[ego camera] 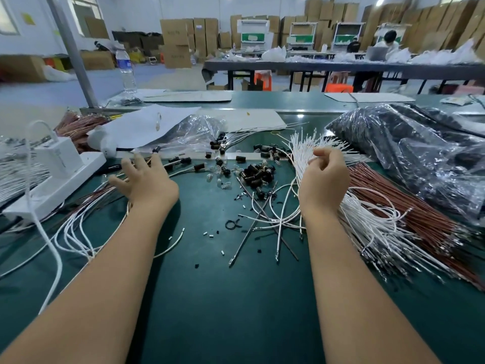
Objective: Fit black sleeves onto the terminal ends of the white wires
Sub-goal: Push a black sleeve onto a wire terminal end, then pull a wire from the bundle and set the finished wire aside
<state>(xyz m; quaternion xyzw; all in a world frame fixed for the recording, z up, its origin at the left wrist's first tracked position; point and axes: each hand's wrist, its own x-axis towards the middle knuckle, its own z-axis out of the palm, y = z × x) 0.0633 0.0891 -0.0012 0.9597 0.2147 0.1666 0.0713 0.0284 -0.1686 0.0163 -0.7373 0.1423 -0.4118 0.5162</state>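
Two hands in view: one left hand (147, 179), one right hand (324, 179). White wires: one dense bundle (367, 227), strands too many to count; about ten loose white wires (273, 219) lie crossed mid-bench. One bundle of brown wires (409, 214). Black sleeves (257, 174): one central heap plus scattered singles, exact number unclear. One water bottle (126, 69). One white power strip (55, 185). One large plastic bag (420, 153).
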